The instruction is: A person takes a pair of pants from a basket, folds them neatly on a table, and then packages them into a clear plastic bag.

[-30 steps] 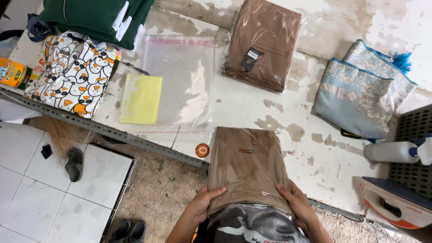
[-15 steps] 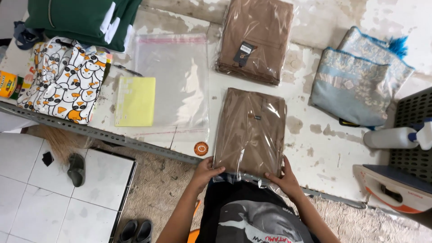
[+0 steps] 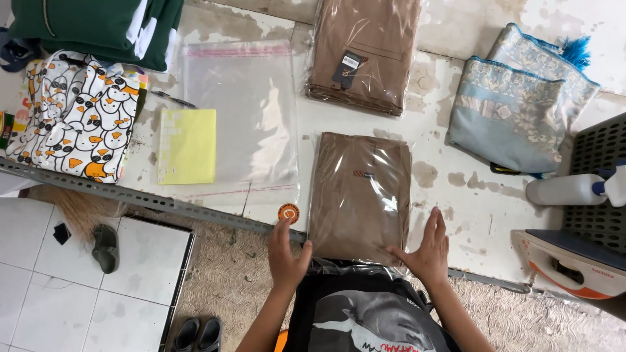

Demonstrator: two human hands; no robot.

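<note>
Flanking the bagged brown garment (image 3: 360,195) on the table (image 3: 469,195), my left hand (image 3: 287,257) and right hand (image 3: 427,251) hover open, grips empty. I'd press flat, evenly, from both edges.

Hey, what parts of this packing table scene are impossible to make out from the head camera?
- Bagged brown garment: near end runs off the table edge, behind the black garment.
- Upper brown bag: top cut off by the frame.
- Iron: cut by the right edge.
- Round orange sticker: design too small.
</note>
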